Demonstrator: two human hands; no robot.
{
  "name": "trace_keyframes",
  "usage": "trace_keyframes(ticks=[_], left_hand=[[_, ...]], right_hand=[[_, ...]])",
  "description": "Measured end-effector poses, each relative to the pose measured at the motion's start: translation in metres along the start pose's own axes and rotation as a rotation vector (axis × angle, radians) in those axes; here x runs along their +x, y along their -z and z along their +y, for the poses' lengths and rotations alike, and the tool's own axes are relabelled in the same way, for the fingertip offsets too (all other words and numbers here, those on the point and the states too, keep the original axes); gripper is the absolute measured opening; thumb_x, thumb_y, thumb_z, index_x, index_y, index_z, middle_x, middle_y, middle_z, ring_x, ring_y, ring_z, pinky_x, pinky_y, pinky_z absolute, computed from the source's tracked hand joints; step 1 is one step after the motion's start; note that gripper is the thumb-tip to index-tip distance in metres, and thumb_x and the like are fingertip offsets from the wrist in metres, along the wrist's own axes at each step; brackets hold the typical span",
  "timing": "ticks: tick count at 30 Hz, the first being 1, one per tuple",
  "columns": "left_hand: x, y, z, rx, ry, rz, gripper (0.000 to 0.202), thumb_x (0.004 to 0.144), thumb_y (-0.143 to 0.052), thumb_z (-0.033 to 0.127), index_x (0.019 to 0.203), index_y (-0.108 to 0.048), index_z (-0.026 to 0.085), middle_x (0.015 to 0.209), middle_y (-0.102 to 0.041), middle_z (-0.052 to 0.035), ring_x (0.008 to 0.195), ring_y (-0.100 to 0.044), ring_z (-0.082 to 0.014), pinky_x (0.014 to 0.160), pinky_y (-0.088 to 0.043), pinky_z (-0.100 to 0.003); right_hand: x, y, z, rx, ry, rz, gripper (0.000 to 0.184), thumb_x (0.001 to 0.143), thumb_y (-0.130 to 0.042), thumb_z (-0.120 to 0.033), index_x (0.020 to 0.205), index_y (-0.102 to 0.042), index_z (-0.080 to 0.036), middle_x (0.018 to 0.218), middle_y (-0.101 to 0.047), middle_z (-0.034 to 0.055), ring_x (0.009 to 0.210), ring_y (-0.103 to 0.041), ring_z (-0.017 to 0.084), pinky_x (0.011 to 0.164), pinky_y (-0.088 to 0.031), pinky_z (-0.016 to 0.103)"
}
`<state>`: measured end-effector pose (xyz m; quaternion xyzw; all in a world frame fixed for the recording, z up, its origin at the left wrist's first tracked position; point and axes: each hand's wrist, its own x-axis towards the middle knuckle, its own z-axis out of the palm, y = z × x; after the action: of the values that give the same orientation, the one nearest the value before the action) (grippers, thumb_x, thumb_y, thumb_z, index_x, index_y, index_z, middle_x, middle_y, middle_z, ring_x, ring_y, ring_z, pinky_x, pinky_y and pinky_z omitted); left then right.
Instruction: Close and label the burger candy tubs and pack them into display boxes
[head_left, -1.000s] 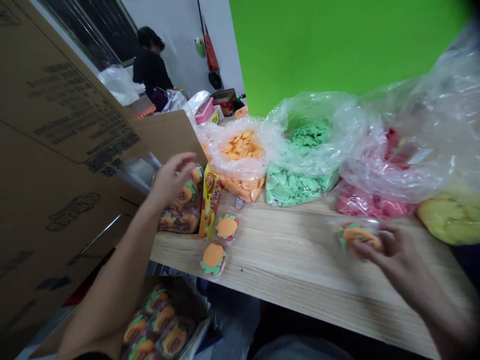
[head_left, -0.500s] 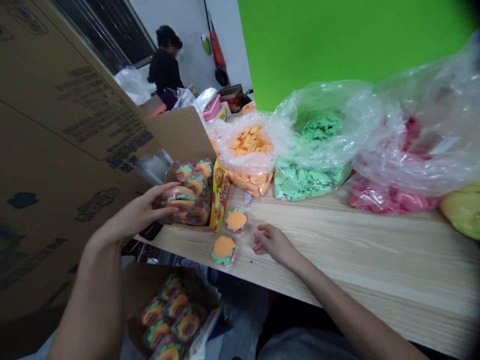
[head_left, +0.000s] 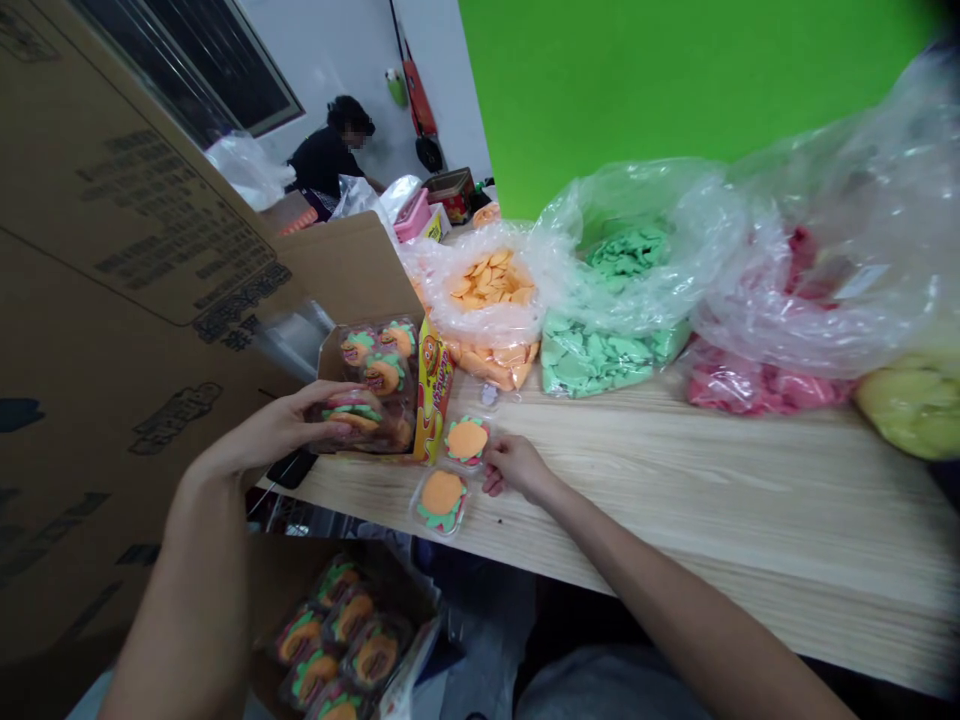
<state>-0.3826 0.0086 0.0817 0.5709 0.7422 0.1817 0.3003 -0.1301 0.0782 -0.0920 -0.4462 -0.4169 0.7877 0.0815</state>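
My left hand (head_left: pixel 289 425) is closed around a clear-packed gummy burger (head_left: pixel 354 412) at the near left corner of a yellow and red display box (head_left: pixel 433 400). More packed gummy burgers (head_left: pixel 384 373) sit inside that box. On the table to its right lie two open clear trays, each with an orange bun piece on top of green and red layers. At the right rim of the farther tray (head_left: pixel 466 441) is my right hand (head_left: pixel 517 467), its fingers curled and pinched against the edge. The nearer tray (head_left: pixel 441 498) lies untouched by the table's front edge.
Plastic bags of orange pieces (head_left: pixel 493 280), green pieces (head_left: pixel 611 350), red pieces (head_left: pixel 757 385) and yellow pieces (head_left: pixel 911 400) line the table's back. Below the edge stands a carton of packed burgers (head_left: pixel 352 615). A big cardboard box (head_left: pixel 112 330) stands left; another person (head_left: pixel 328 160) is behind.
My right hand has moved left to the farther tray's edge and its fingers have closed there. My left hand keeps its hold on the packed burger. The person behind has bent lower.
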Motion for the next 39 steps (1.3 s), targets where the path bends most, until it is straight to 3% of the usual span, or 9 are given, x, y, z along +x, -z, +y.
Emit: trace_keyframes(ticks=[3,9,15,17,19,24,29,33,39], left_hand=[[0.0,0.005,0.006,0.045,-0.048,0.047,0.051,0.07,-0.063,0.036,0.118,-0.054,0.023,0.118,-0.06,0.0015,0.107,-0.056,-0.0194,0.093,-0.043,-0.036],[0.026,-0.009,0.005,0.182,-0.049,-0.11,0.053,0.059,-0.072,0.041,0.109,-0.063,0.028,0.11,-0.066,-0.0022,0.099,-0.062,-0.0238,0.081,-0.051,-0.03],[0.015,-0.025,0.003,0.301,-0.038,0.294,0.057,0.054,-0.075,0.043,0.105,-0.063,0.02,0.104,-0.062,-0.0095,0.106,-0.053,-0.0353,0.093,-0.039,-0.049],[0.007,-0.048,0.014,0.284,-0.082,0.452,0.047,0.067,-0.065,0.043,0.105,-0.06,0.017,0.105,-0.059,-0.0109,0.11,-0.047,-0.0371,0.097,-0.031,-0.057],[0.003,-0.09,0.034,0.198,-0.171,0.499,0.038,0.081,-0.049,0.04,0.111,-0.054,0.018,0.113,-0.056,-0.0101,0.112,-0.047,-0.032,0.098,-0.032,-0.054],[0.023,-0.237,0.114,-0.11,-0.413,-0.013,0.025,0.087,-0.046,0.035,0.102,-0.061,0.021,0.101,-0.066,-0.0028,0.089,-0.062,-0.0165,0.08,-0.049,-0.028],[0.086,-0.339,0.194,-0.212,-0.401,-0.246,0.027,0.087,-0.052,0.035,0.1,-0.06,0.014,0.098,-0.065,-0.0058,0.086,-0.062,-0.0177,0.078,-0.05,-0.037],[0.112,-0.366,0.218,-0.268,-0.329,-0.356,0.023,0.087,-0.053,0.032,0.1,-0.058,0.013,0.095,-0.062,-0.0049,0.079,-0.061,-0.0158,0.069,-0.052,-0.034],[0.114,-0.352,0.205,-0.377,-0.196,-0.365,0.025,0.089,-0.049,0.033,0.102,-0.056,0.013,0.09,-0.062,-0.0041,0.071,-0.061,-0.0132,0.063,-0.052,-0.03]], right_hand=[[-0.004,0.003,0.002,-0.025,0.019,0.033,0.028,0.088,-0.052,-0.029,0.112,-0.054,-0.014,0.107,-0.06,0.0067,0.087,-0.061,0.017,0.073,-0.052,0.036],[-0.037,0.041,0.016,-0.074,0.056,0.093,0.023,0.089,-0.051,-0.03,0.104,-0.056,-0.013,0.091,-0.062,0.0033,0.07,-0.061,0.012,0.06,-0.052,0.028],[-0.099,0.116,0.036,-0.063,0.09,0.192,0.018,0.087,-0.048,-0.021,0.07,-0.048,-0.016,0.045,-0.047,-0.0096,0.033,-0.045,0.005,0.034,-0.033,0.015],[-0.123,0.141,0.042,-0.042,0.095,0.244,0.02,0.083,-0.05,-0.025,0.065,-0.044,-0.018,0.043,-0.047,-0.0098,0.033,-0.048,0.006,0.035,-0.034,0.016],[-0.147,0.162,0.049,-0.024,0.094,0.302,0.021,0.078,-0.053,-0.032,0.064,-0.045,-0.018,0.046,-0.05,-0.0089,0.036,-0.051,0.006,0.037,-0.037,0.017],[-0.191,0.189,0.073,0.005,0.09,0.394,0.03,0.072,-0.058,-0.045,0.063,-0.048,-0.018,0.051,-0.054,-0.0059,0.041,-0.055,0.009,0.04,-0.042,0.02],[-0.202,0.175,0.096,0.054,0.16,0.413,0.035,0.068,-0.061,-0.047,0.083,-0.048,-0.019,0.061,-0.056,-0.0066,0.046,-0.057,0.009,0.047,-0.047,0.022],[-0.191,0.157,0.106,0.089,0.22,0.433,0.036,0.069,-0.062,-0.042,0.091,-0.042,-0.02,0.063,-0.057,-0.0063,0.045,-0.056,0.009,0.045,-0.047,0.023],[-0.17,0.151,0.106,0.098,0.248,0.485,0.022,0.075,-0.057,-0.028,0.087,-0.04,-0.022,0.049,-0.051,-0.0104,0.037,-0.052,0.009,0.037,-0.043,0.02]])
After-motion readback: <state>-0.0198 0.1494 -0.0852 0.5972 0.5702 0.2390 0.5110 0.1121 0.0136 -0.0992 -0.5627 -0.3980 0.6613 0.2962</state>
